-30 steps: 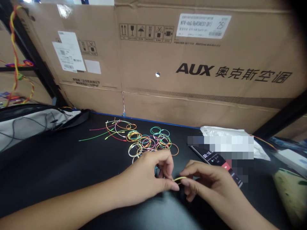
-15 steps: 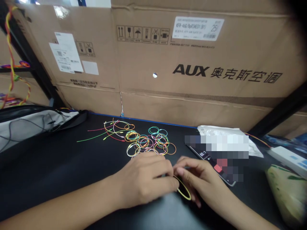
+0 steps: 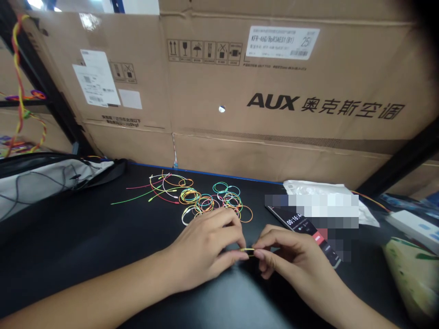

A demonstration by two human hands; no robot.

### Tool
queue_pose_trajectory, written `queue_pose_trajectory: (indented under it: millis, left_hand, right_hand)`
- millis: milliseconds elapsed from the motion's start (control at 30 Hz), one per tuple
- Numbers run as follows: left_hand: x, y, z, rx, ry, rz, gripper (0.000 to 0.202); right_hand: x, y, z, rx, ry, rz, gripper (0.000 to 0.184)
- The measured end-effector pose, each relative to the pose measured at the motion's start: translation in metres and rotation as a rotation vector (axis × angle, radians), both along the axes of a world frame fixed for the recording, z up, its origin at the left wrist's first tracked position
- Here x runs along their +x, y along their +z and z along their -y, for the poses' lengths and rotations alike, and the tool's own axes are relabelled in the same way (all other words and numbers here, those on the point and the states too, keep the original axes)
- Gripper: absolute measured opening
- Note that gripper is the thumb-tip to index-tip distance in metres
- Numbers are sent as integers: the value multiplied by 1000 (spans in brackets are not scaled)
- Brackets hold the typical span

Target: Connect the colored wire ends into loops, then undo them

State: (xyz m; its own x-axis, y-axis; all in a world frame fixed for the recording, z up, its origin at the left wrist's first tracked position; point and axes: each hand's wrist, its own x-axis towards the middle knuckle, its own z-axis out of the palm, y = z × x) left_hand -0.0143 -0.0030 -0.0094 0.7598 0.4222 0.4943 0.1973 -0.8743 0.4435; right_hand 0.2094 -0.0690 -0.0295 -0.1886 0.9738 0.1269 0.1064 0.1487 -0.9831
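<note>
A flattened loop of yellow wire was held just above the black tabletop, pinched at either side by the fingertips of the left hand and the right hand. The fingers of both hands were clamped on it. The handling of this single loop was judged to be the step in hand, and a firm two-handed pinch appeared to be called for next. Coloured wire loops lay heaped beyond the hands, near a smartphone and before an AUX carton.
</note>
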Motion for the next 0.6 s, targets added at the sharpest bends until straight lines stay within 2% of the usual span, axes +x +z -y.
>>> queue_pose_trajectory:
  millis: [133, 233, 333, 433, 600]
  left_hand:
    - [3, 2, 3, -309, -17, 6, 4]
    - [6, 0, 2, -576, 21, 30, 6]
    - [8, -3, -1, -709, 20, 92, 10]
    - [8, -2, -4, -816, -33, 134, 15]
    - [3, 4, -11, -965, -236, 32, 36]
  right_hand:
    - [3, 2, 3, 157, 43, 128, 13]
    - [4, 4, 6, 408, 59, 289, 15]
    - [6, 5, 7, 590, 66, 388, 22]
    - [6, 5, 8, 622, 80, 419, 23]
    - [0, 1, 9, 595, 110, 421, 24]
